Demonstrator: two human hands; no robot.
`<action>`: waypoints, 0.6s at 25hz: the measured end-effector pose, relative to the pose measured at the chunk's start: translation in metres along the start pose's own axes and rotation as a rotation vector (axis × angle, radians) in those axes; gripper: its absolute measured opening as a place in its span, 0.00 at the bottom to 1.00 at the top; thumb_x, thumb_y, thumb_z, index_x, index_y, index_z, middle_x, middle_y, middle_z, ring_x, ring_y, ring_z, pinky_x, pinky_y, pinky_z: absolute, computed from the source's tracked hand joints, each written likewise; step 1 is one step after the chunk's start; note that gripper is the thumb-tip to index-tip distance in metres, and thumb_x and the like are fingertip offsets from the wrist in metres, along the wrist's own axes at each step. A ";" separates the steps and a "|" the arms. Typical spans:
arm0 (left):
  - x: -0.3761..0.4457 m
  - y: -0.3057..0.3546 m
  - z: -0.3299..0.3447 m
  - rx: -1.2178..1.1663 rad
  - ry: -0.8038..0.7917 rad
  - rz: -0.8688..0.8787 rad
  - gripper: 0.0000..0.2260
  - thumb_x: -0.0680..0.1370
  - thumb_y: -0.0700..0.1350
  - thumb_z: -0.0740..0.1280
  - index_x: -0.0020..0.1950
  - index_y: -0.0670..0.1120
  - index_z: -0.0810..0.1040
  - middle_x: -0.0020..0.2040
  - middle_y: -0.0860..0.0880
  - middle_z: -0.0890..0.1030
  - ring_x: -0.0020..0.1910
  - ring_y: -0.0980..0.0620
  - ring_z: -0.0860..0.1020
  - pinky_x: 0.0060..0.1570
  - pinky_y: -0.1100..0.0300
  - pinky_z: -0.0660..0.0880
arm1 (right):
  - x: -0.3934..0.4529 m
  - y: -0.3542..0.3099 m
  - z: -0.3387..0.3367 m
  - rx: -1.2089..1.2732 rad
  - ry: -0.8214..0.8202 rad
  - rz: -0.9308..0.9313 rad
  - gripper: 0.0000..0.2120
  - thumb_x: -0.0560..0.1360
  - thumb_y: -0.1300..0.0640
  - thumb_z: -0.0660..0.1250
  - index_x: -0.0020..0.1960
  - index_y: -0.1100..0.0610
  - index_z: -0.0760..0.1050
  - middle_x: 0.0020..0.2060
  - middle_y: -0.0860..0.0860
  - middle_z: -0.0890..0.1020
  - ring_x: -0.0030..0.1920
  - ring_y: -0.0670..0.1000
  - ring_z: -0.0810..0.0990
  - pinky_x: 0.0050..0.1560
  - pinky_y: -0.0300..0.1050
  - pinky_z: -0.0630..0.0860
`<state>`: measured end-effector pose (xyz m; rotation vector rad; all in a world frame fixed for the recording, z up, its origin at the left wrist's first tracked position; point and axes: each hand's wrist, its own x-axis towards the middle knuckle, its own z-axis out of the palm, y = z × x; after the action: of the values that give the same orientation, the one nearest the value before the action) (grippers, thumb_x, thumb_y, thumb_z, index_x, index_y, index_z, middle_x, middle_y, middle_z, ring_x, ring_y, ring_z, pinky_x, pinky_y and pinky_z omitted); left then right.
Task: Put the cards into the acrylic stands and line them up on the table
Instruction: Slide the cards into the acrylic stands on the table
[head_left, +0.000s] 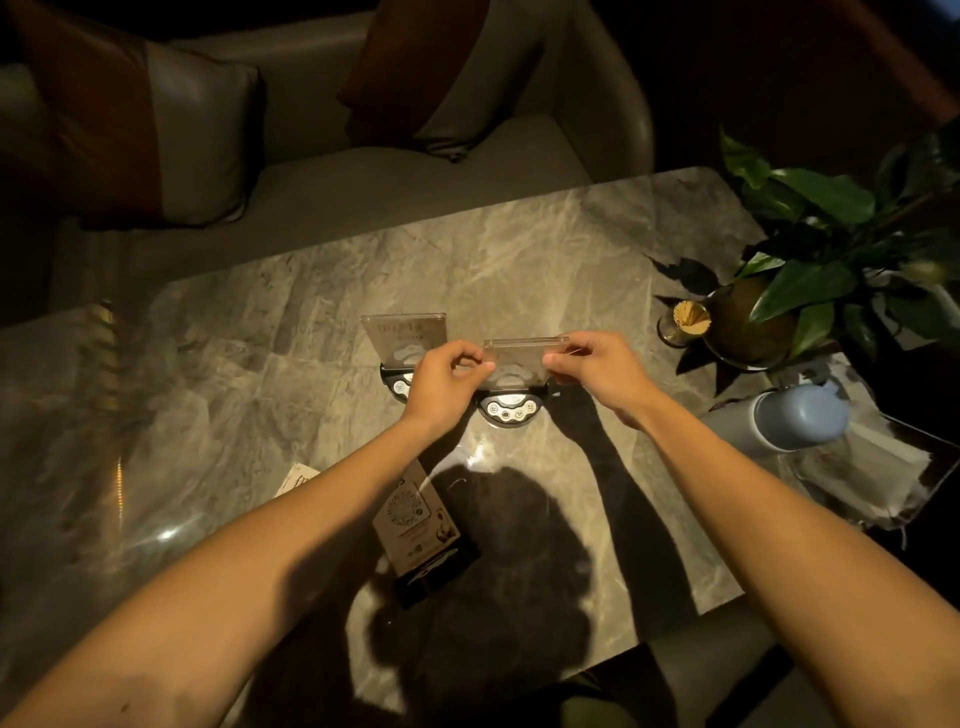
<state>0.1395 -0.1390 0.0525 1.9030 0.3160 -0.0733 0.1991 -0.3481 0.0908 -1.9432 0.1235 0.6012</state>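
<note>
Loose cards (415, 519) flat on marble surface (234, 364), near edge, under left forearm. Left stand (404, 338) upright mid-surface, card inside. Left hand (441, 384) fingers pinching left edge of right stand (522, 358), just beside first. Right hand (597, 374) fingers pinching its right edge. Plant (810, 244) far right.

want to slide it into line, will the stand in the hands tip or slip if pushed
The stand probably tips if pushed high: its clear panel rises tall above a small round base. It looks rigid, not floppy. On the glossy marble table the base may slide easily, so push low.
</note>
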 end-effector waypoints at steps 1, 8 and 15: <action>-0.001 -0.002 0.001 -0.003 0.003 -0.002 0.05 0.76 0.42 0.73 0.45 0.52 0.80 0.41 0.55 0.82 0.41 0.59 0.80 0.46 0.67 0.75 | -0.001 0.000 0.000 0.001 -0.003 -0.002 0.08 0.76 0.65 0.72 0.54 0.66 0.83 0.45 0.66 0.84 0.42 0.55 0.81 0.52 0.55 0.82; -0.007 -0.003 0.012 -0.053 0.017 -0.052 0.04 0.78 0.41 0.72 0.52 0.47 0.83 0.42 0.56 0.83 0.43 0.60 0.81 0.47 0.67 0.76 | -0.007 0.008 0.000 -0.105 0.027 -0.062 0.08 0.77 0.63 0.71 0.55 0.64 0.82 0.45 0.58 0.84 0.38 0.49 0.81 0.35 0.36 0.78; -0.042 -0.020 -0.019 -0.192 0.071 -0.334 0.12 0.77 0.52 0.73 0.55 0.46 0.83 0.46 0.49 0.85 0.51 0.46 0.84 0.56 0.50 0.79 | -0.036 0.038 0.035 0.135 0.156 0.197 0.08 0.75 0.58 0.73 0.48 0.58 0.75 0.40 0.57 0.82 0.41 0.57 0.82 0.40 0.50 0.81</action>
<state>0.0924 -0.1226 0.0493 1.6507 0.6646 -0.1921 0.1418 -0.3403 0.0651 -1.8574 0.4468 0.5534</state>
